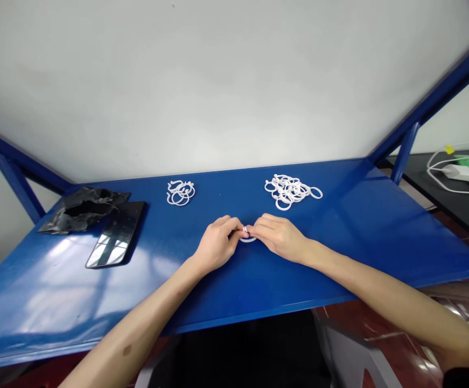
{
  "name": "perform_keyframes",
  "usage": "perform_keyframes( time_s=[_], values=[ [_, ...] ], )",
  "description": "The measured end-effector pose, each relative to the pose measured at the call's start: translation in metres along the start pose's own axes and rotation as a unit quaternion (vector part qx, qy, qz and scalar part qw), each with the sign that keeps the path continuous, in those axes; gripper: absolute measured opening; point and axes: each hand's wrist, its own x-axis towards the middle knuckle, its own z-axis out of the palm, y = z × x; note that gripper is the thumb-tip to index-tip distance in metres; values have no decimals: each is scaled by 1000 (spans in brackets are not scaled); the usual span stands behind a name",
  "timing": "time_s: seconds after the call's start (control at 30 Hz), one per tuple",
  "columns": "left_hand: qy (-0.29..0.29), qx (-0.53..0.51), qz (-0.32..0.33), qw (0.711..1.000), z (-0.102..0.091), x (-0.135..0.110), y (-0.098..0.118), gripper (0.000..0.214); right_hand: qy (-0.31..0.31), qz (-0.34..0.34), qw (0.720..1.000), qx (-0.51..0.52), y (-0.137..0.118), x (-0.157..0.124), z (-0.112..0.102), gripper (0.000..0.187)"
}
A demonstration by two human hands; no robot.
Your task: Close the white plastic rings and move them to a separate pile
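Note:
A white plastic curtain ring (248,240) is pinched between both hands above the middle of the blue table. My left hand (219,246) grips its left side with thumb and fingertips closed. From the other side, my right hand (280,238) pinches it too, the fingertips of both hands almost meeting at the small clasp. Part of the ring is hidden by the fingers. Beyond the left hand lies a small group of similar rings (182,193), some with their ends apart. A larger tangled heap of white rings (291,189) sits beyond the right hand.
On the left of the blue table (218,302) lie a dark phone (115,237) and a crumpled black plastic bag (84,207). A pale wall rises behind, with blue frame bars at both sides. At far right, a white charger (460,172) with its cable rests on a black surface.

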Motion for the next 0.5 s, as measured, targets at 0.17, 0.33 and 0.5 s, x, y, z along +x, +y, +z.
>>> perform_keyframes(
  time_s=[0.17, 0.33, 0.5],
  values=[
    [-2, 13, 25, 1000, 0, -1, 1, 16, -19, -26, 999, -43, 0, 1, -3, 33],
    [-14, 52, 29, 998, -1, 4, 3, 16, -10, -8, 999, -53, 4, 4, -1, 31],
    [32, 171, 20, 985, -13, 15, -13, 21, 65, 67, 994, -59, 23, 7, -8, 23]
  ],
)
